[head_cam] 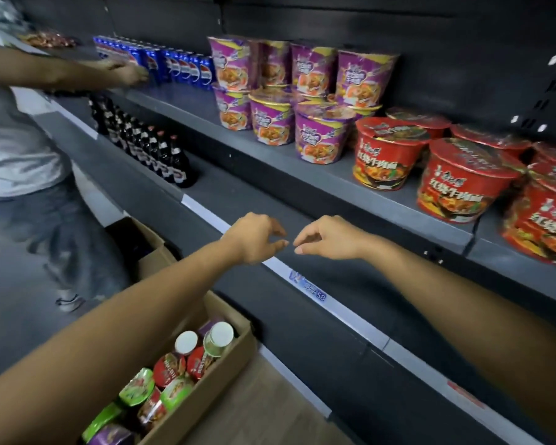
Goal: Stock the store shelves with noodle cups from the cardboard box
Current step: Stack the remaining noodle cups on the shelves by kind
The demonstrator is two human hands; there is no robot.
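Head view — left hand (257, 237) and right hand (331, 237), fingers loosely curled, nothing held; noodle cups (169, 369) are kept in the cardboard box (206, 393) below — each is best gripped round its wall, lid upward.

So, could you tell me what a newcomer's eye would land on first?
Red noodle cups and purple noodle cups crowd the upper shelf at right and centre. In the foreground the left hand and right hand, both empty, almost touch; the cardboard box sits lower left.
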